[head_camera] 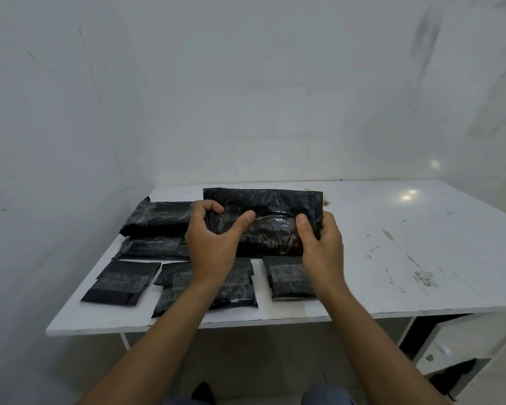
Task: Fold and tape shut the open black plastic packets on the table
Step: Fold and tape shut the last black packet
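- The fingers (213, 206) of the left hand (212, 241) curled round the left edge of the large black plastic packet (263, 200). The thumb pressed on its glossy front, seemingly to pin the folded plastic flat.
- The right hand (323, 244) gripped the packet's right end with the thumb on top and the other fingers hidden underneath. Between the two hands the packet was held taut.
- The packet lay over the middle of the white table (392, 244); I could not tell whether it rested there or was lifted slightly.
- Five smaller packets (123, 282) lay around it: two at its 9 o'clock, and three in a row from 6 to 7 o'clock near the table's front edge. Pale bands across them looked like tape, so they were probably finished and set aside.
- No tape roll showed, so I judged this the folding step, with sealing not yet done.
- The table's 3 o'clock side showed scuffs and stains.
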